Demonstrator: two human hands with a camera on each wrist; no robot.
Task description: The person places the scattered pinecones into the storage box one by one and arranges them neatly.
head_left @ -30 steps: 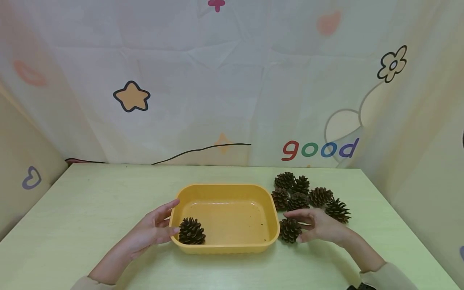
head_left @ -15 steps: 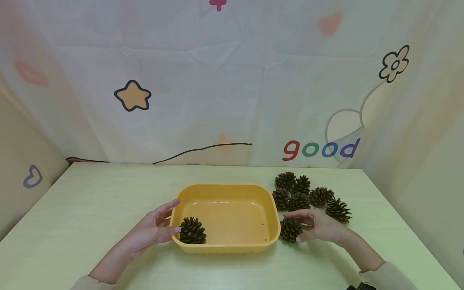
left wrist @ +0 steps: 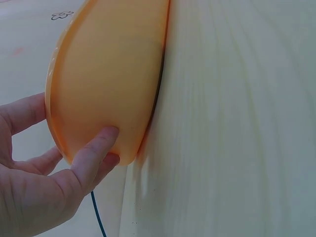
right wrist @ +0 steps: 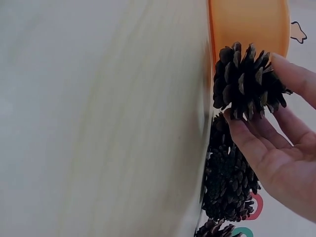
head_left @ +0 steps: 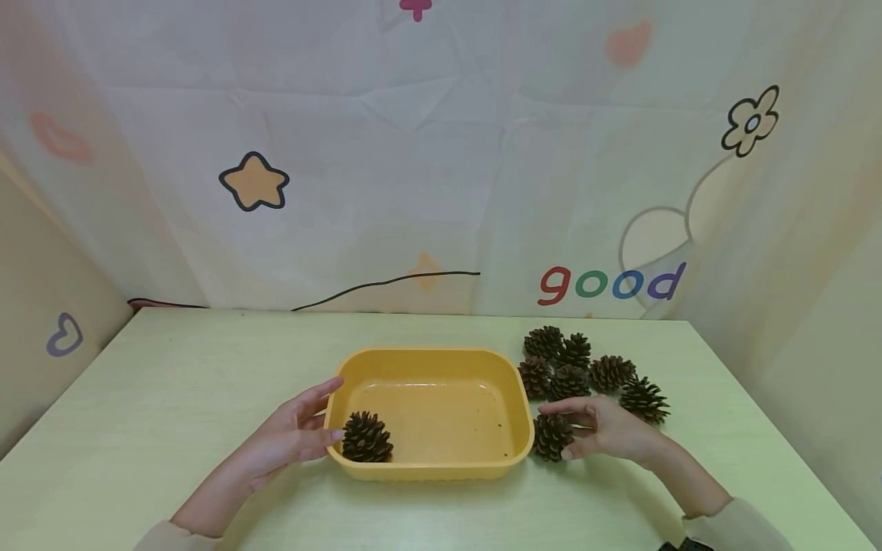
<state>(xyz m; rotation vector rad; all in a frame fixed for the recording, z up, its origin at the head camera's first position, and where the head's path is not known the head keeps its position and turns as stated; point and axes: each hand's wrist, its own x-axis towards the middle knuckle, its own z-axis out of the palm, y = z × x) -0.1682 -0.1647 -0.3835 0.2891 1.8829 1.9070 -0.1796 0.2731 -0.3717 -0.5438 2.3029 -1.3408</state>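
At the left end of a yellow plastic basin (head_left: 441,468), my left hand (head_left: 292,436) holds the rim and outer wall, with its fingertips (left wrist: 109,134) pressed on the side in the left wrist view. A brown pine cone (head_left: 366,438) lies inside the basin's near left corner. Beside the basin's right end, my right hand (head_left: 602,430) grips another pine cone (right wrist: 249,81) between thumb and fingers. I cannot tell whether that cone touches the table. Behind this hand sits a group of several pine cones (head_left: 568,381).
The pale wooden table (head_left: 172,398) has a printed cloth (head_left: 386,168) hanging along its back edge, and more cloth at both sides. The loose cones stand close to the basin's far right corner. Small dark specks lie on the basin floor.
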